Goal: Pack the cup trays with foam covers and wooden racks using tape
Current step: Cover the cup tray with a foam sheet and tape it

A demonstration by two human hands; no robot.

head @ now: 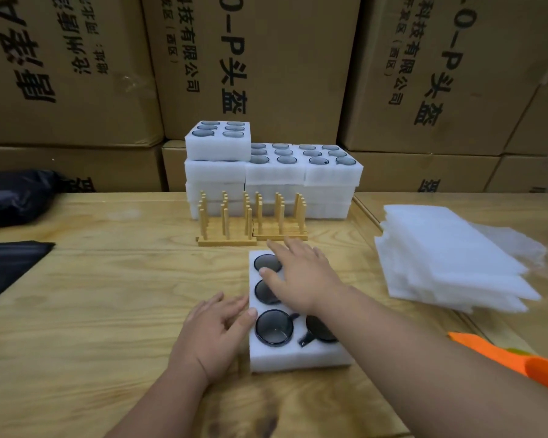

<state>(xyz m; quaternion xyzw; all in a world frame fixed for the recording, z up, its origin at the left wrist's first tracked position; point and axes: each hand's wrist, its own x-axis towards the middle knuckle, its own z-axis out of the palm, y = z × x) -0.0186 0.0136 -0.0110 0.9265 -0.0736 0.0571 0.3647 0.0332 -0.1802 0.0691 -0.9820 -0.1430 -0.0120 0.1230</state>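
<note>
Head view: both grips released on cup tray (298, 358); wooden racks (250, 222) behind.

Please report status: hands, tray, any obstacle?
Left hand open at cup tray side. Right hand open, flat over it. No cover on. Nothing blocking.
</note>
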